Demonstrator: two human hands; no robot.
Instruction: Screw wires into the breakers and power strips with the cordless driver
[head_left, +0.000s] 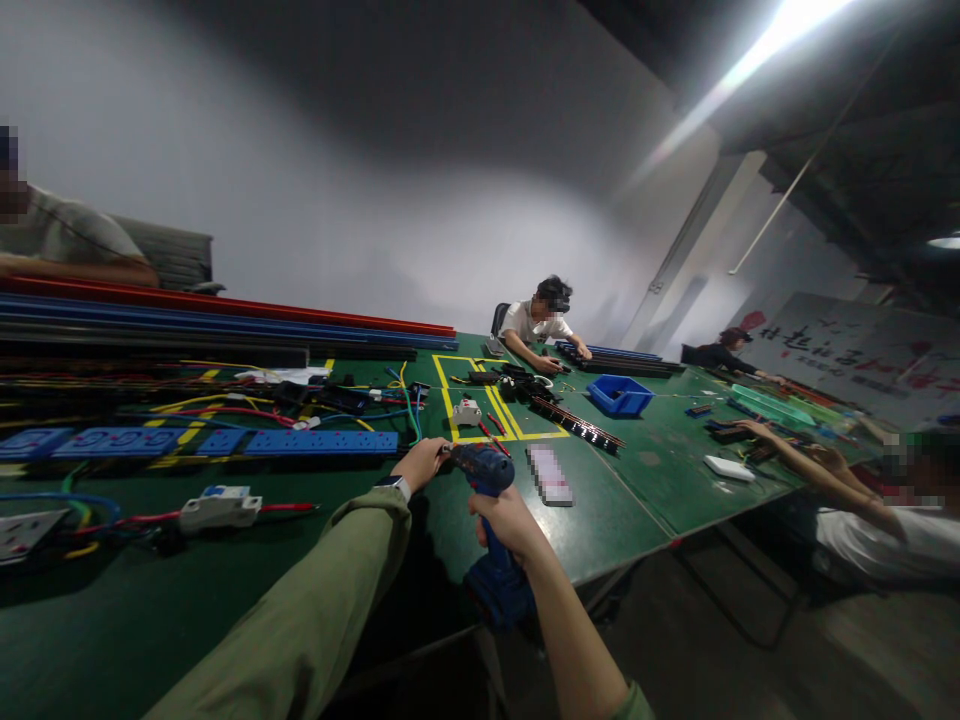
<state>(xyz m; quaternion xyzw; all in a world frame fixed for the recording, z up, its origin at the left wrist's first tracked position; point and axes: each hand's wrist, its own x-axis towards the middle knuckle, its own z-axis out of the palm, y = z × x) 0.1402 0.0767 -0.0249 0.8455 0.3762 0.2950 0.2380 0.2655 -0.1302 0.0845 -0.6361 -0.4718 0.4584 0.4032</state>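
My right hand (510, 520) is wrapped round the grip of a blue cordless drill (491, 472), which points left and hangs over the table's near side. At the drill's front end is my left hand (421, 462), its fingers drawn together by the chuck. What those fingers hold, if anything, is too small to make out. Just left of that hand ends a long blue socket strip (322, 442) with green and blue wires rising near its end. A white circuit breaker (221, 508) with red wires lies left of my left forearm. A phone (550, 474) rests right of the drill.
Beyond my hands, yellow tape (444, 385) marks the green table (637, 500), with another white breaker (466, 411) inside. A blue bin (619, 396) stands farther right. Long red and blue rails (225, 312) lie along the back left. Several people sit round the tables.
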